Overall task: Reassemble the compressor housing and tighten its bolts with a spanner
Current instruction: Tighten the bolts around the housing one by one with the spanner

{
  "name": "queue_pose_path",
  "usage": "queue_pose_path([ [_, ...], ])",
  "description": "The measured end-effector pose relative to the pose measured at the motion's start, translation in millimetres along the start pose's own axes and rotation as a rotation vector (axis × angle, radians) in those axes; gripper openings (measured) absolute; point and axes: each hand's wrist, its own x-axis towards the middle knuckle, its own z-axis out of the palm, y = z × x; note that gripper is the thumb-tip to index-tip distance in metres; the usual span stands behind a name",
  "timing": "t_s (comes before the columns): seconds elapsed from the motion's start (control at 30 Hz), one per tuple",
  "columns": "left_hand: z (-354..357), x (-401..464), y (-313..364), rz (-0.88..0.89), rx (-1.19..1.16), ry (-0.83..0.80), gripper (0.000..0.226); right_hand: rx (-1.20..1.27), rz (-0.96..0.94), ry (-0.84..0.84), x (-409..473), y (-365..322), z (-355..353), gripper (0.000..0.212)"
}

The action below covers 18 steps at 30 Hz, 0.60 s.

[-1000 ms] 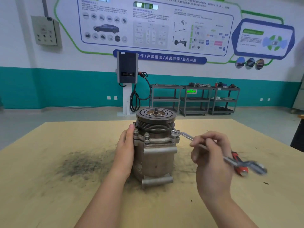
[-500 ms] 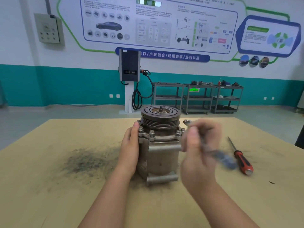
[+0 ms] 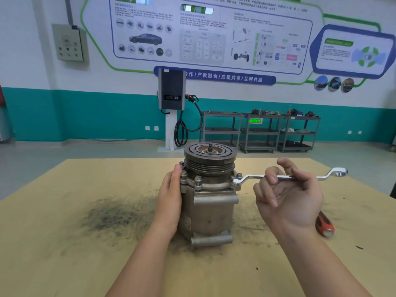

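Note:
The metal compressor [image 3: 211, 202] stands upright mid-table, its grooved pulley on top and several bolts around the flange. My left hand [image 3: 171, 196] presses flat against its left side, thumb near a flange bolt. A silver ring spanner [image 3: 252, 177] lies level, its near ring on the right flange bolt [image 3: 238, 175], the far ring sticking out to the right. My right hand [image 3: 288, 196], palm up, pinches the spanner's shaft near its middle.
A red-handled screwdriver [image 3: 324, 225] lies on the wooden table [image 3: 85, 264] behind my right wrist. A dark sooty smear [image 3: 115, 215] covers the table left of the compressor. Shelving carts and a charging post stand far back by the wall.
The spanner has swung from pointing towards me on the right to lying level and pointing right. My right hand turned palm up. The left hand stayed on the compressor.

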Motion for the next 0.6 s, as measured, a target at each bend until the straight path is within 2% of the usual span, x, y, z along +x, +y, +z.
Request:
queue_pose_path([
  [0.2,-0.3,0.2,-0.9,-0.026,0.009,0.002,0.042,-0.011,-0.005,-0.089,7.3,-8.2,-0.1,0.023],
  [0.3,-0.2,-1.1,-2.2,-0.03,0.008,-0.002,0.042,-0.071,0.022,-0.147,12.6,-5.7,-0.3,0.035],
  [0.43,-0.4,-2.7,1.4,-0.019,0.01,-0.004,0.054,-0.086,0.176,-0.238,26.0,-7.1,-10.9,0.043],
  [0.53,-0.2,-2.4,1.4,-0.028,-0.001,-0.013,0.06,-0.116,0.304,-0.319,39.6,-13.4,-20.4,0.038],
  [0.6,-0.1,-2.8,1.5,-0.023,0.003,-0.013,0.055,-0.138,0.396,-0.341,48.5,-17.2,-24.4,0.032],
])
